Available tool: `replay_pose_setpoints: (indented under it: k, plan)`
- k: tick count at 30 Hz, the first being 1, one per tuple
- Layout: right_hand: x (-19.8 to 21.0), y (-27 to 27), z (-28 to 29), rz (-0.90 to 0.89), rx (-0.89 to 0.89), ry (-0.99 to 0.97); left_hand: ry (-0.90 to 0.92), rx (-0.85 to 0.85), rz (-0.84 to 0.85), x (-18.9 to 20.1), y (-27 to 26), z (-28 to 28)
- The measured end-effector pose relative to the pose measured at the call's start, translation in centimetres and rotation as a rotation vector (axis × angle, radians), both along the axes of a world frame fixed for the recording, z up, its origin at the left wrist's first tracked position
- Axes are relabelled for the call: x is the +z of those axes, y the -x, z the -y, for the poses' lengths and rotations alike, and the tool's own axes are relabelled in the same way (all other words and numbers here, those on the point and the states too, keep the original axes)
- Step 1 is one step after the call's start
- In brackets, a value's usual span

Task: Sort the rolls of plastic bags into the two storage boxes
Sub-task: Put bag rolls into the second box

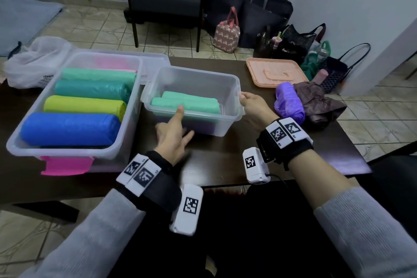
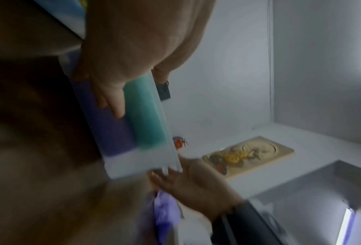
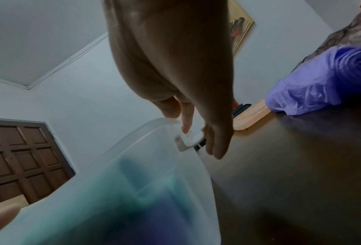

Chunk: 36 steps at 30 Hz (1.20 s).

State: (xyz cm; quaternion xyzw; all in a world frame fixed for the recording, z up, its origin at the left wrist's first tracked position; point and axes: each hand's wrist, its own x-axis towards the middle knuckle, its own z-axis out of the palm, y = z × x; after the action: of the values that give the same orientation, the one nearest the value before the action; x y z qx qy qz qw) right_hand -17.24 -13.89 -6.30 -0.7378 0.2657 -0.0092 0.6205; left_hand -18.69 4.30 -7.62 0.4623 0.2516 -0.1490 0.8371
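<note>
A small clear box (image 1: 203, 74) stands mid-table with two mint green rolls (image 1: 191, 102) lying on purple ones (image 1: 203, 127). My left hand (image 1: 174, 133) presses straight fingers (image 2: 112, 99) against its near wall (image 2: 133, 165). My right hand (image 1: 250, 104) pinches the handle at the right end of the box (image 3: 154, 165), thumb above and fingers (image 3: 215, 145) beneath. To the left, a large clear box (image 1: 74, 61) holds blue (image 1: 70, 128), yellow-green (image 1: 83, 105), teal (image 1: 90, 89) and mint (image 1: 99, 74) rolls. A loose purple roll (image 1: 288, 102) lies on the table to the right of my right hand.
A brown folded cloth (image 1: 316, 101) touches the purple roll (image 3: 322, 82). A peach tray (image 1: 276, 72) lies at the table's back right, a white plastic bag (image 1: 33, 61) at the back left. A clear lid (image 1: 155, 61) lies behind the boxes. A chair and bags stand on the floor beyond.
</note>
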Motion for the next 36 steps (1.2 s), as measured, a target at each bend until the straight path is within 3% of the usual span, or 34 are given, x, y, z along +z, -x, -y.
replay_pose_setpoints:
  k: [3,6,10,13,19,28,36]
  plan:
    - [0.4,0.6,0.5,0.006,0.057,0.054,-0.060,-0.153,-0.034,-1.2,2.5,2.7]
    - [0.1,1.4,1.6,0.051,0.021,0.257,-0.196,-0.353,0.030,-2.8,4.3,6.1]
    - [-1.4,2.6,4.7,0.038,-0.054,0.580,-0.817,-0.741,0.542,-5.1,5.6,9.8]
    - [-2.2,3.7,7.5,-0.009,-0.134,0.747,-1.076,-0.840,0.849,-5.7,6.1,12.0]
    - [-2.8,4.9,11.7,-0.104,-0.142,0.882,-1.422,-0.966,1.049,-8.3,6.1,13.5]
    - [-3.9,4.0,14.0,-0.313,0.052,0.903,-1.426,-0.903,1.089,-8.9,5.9,13.4]
    - [-3.7,5.3,11.7,-0.244,0.101,1.053,-1.424,-0.899,1.104,-9.1,5.9,13.5]
